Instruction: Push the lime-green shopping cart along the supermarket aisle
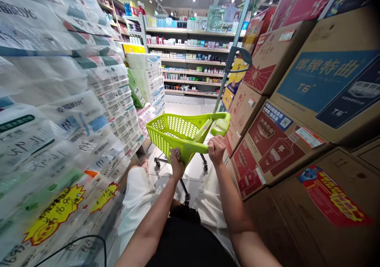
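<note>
A lime-green shopping cart [178, 130] with a perforated plastic basket stands right in front of me on dark legs with small casters. My right hand [216, 148] is wrapped round the near end of its handle. Lower and to the left, my left hand [176, 160] is closed on the cart's near side, by the edge of the basket. No goods show inside the basket; its near inner wall is partly hidden. Below, the cart's frame comes close to my legs in white trousers.
Plastic-wrapped paper packs [101, 81] are stacked high on the left, with yellow price signs [57, 211]. Cardboard cartons [297, 140] wall the right side. Behind the cart rises a grey pole with a loop handle [240, 59]. Stocked shelves [190, 49] close off the aisle's far end.
</note>
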{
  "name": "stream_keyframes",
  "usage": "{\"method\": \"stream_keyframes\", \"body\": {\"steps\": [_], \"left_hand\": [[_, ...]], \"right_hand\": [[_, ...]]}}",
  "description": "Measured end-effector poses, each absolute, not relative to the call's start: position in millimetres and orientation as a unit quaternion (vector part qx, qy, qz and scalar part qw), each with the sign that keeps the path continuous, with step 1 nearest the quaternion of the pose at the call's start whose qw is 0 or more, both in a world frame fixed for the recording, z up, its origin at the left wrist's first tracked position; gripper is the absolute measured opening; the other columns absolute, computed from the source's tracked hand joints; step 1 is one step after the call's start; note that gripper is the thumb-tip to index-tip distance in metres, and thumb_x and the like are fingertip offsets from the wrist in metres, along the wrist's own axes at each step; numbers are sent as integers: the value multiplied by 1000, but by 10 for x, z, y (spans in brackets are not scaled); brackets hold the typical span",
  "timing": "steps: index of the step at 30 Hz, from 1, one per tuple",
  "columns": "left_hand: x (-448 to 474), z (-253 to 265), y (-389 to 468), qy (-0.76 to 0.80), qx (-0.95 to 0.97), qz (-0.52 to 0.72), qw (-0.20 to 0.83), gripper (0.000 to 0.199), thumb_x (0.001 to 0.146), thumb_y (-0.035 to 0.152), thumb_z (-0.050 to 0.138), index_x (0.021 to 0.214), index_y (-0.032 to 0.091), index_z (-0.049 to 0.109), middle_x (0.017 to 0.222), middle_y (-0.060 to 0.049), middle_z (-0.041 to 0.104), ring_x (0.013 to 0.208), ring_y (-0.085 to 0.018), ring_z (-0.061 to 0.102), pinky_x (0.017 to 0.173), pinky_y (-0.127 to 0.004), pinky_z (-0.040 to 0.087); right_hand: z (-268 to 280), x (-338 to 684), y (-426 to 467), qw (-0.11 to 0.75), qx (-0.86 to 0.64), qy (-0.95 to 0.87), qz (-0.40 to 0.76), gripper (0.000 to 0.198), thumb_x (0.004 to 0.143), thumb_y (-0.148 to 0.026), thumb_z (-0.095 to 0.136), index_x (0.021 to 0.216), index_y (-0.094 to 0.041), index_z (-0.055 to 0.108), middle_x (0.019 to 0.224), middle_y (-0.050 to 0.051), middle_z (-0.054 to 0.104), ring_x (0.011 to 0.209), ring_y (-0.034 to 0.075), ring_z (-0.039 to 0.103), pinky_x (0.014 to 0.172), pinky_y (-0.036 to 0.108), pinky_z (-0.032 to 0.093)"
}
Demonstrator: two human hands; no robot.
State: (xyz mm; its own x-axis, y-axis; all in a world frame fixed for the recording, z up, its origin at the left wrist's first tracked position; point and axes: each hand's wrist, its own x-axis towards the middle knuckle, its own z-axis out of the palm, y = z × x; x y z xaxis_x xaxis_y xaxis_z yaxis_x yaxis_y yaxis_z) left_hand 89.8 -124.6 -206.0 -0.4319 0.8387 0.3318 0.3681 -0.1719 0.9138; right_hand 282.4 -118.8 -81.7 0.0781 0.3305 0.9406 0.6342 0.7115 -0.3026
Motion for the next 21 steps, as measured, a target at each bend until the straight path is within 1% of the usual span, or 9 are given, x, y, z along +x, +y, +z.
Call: {"method": "stream_keyframes", "body": {"steps": [1, 3, 6, 8, 11, 13, 15, 18, 21], "left_hand": [[858, -2091, -1234, 619, 481, 580, 220, 62, 63, 1, 55, 123, 15, 57, 116, -15, 57, 117, -32, 57, 109, -54, 46], [815, -2047, -1211, 623, 469, 584, 225, 59, 61, 1, 56, 119, 15, 58, 120, -16, 54, 119, -32, 58, 111, -56, 46], [829, -1872, -1153, 590, 498, 610, 178, 51, 66, 3, 55, 114, 18, 61, 134, -16, 46, 128, -31, 54, 120, -55, 39], [844, -1832, -1120, 564, 519, 620, 167, 53, 67, 3, 54, 117, 18, 62, 137, -15, 44, 131, -30, 51, 123, -52, 35], [818, -1991, -1138, 572, 501, 613, 216, 61, 63, 3, 55, 123, 18, 59, 122, -14, 50, 120, -29, 55, 117, -52, 43], [778, -2139, -1168, 587, 476, 600, 260, 61, 63, 4, 57, 122, 18, 58, 109, -11, 51, 110, -29, 57, 110, -52, 48], [755, -2196, -1168, 598, 456, 600, 272, 56, 66, 7, 59, 120, 18, 56, 107, -10, 50, 108, -29, 57, 109, -53, 48], [799, -2044, -1100, 579, 446, 647, 220, 50, 76, 14, 62, 123, 20, 49, 119, -12, 48, 120, -29, 53, 115, -54, 41], [890, -1819, -1030, 508, 486, 689, 175, 49, 83, 18, 62, 127, 24, 42, 128, -13, 48, 126, -27, 50, 118, -51, 38]], "right_hand": [[-821, 2827, -1178, 642, -359, -668, -115, 32, 96, -19, 41, 65, -25, 45, 64, 0, 53, 70, 19, 51, 87, 40, 45], [-823, 2831, -1163, 641, -361, -668, -108, 33, 96, -20, 41, 64, -25, 45, 63, 0, 54, 70, 20, 51, 87, 41, 45], [-819, 2838, -1149, 631, -375, -672, -99, 33, 96, -22, 41, 63, -26, 45, 63, 1, 53, 72, 21, 52, 87, 41, 46], [-814, 2844, -1145, 627, -377, -675, -94, 33, 96, -23, 41, 63, -26, 45, 62, 1, 52, 73, 21, 52, 86, 41, 46], [-811, 2854, -1146, 628, -370, -678, -95, 34, 97, -23, 41, 64, -26, 46, 63, 1, 53, 72, 20, 52, 87, 41, 46], [-813, 2858, -1150, 630, -365, -679, -95, 34, 98, -23, 41, 64, -26, 45, 63, 1, 54, 71, 20, 52, 86, 41, 45], [-817, 2861, -1155, 627, -365, -682, -94, 34, 98, -23, 41, 64, -26, 45, 63, 1, 54, 70, 20, 52, 86, 40, 45], [-824, 2866, -1164, 619, -374, -684, -94, 34, 98, -24, 40, 64, -26, 45, 64, 1, 55, 72, 20, 52, 86, 41, 45], [-827, 2873, -1179, 618, -374, -685, -95, 34, 98, -24, 40, 64, -25, 46, 66, 2, 57, 72, 20, 53, 87, 41, 45]]}}
